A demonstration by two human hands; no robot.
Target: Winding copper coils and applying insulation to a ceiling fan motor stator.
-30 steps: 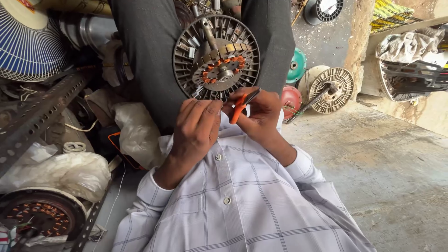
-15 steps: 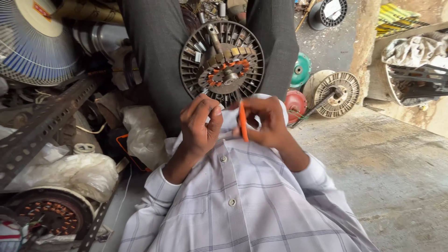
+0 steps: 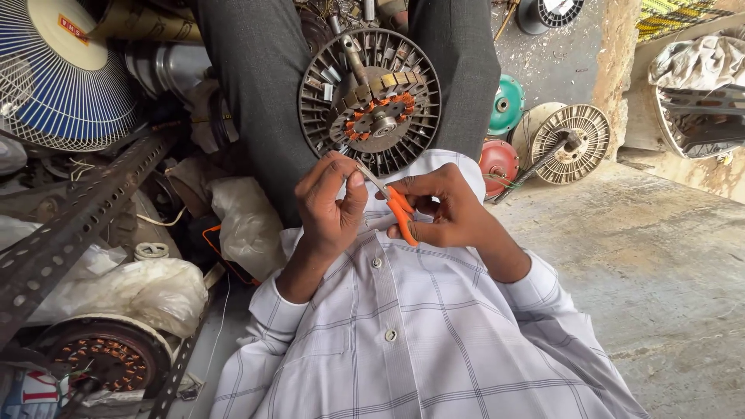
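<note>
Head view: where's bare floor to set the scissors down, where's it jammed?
Free: the concrete floor on the person's right, bordered by the finned rotor and shaft and the shirt sleeve. Crowded: the left side, with the blue fan, slotted angle bar and plastic bag. The motor stator fills the lap.

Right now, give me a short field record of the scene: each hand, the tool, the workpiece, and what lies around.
left hand: raised in front of the chest, fingers pinched beside the scissor blades; whether it holds anything is too small to tell
right hand: gripping the orange-handled scissors
scissors: blades point up-left toward the left hand
workpiece: round finned motor rotor with orange windings, resting between the legs
left side: blue fan guard, perforated metal angle bar, white plastic bag, second wound motor
right side: green disc, red disc, pale finned rotor, concrete floor
</note>
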